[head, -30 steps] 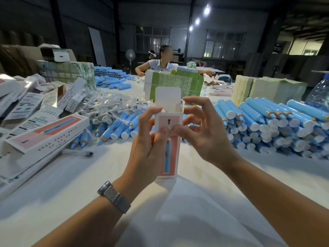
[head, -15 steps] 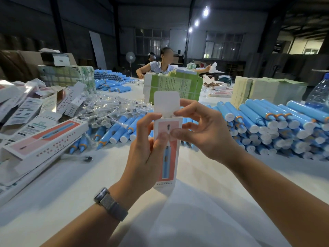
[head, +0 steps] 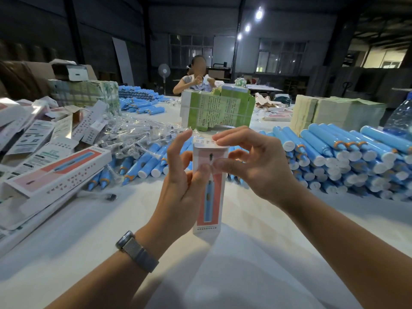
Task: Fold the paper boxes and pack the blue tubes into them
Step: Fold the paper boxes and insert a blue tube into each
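Paper box (head: 209, 192) held upright above the white counter (head: 93, 230), centre of view; pink front panel printed with a blue tube. Top flap folded down flat over the opening.

Left hand (head: 180, 188) grasps the box from its left side, thumb across the front panel, fingers behind and along the edge. Watch (head: 137, 250) on that wrist.

Right hand (head: 254, 161) works the top of the box: forefinger lies along the folded flap, thumb presses the front panel just below it, other fingers curled beside the box's right edge.

Blue tubes (head: 347, 157) stacked in a large heap to the right, white caps facing the camera. A smaller scatter of them behind the box and to the left, mixed with clear plastic wrappers (head: 131, 134).

Left side: a folded box (head: 58, 172) of the same print lies on its side atop flat white cartons.

Farther back: an upright green printed stack (head: 217, 112), a pale paper stack (head: 334, 114) right of it, more blue tubes beyond. Another person (head: 196, 82) sits at the far end, hands raised, holding something white.
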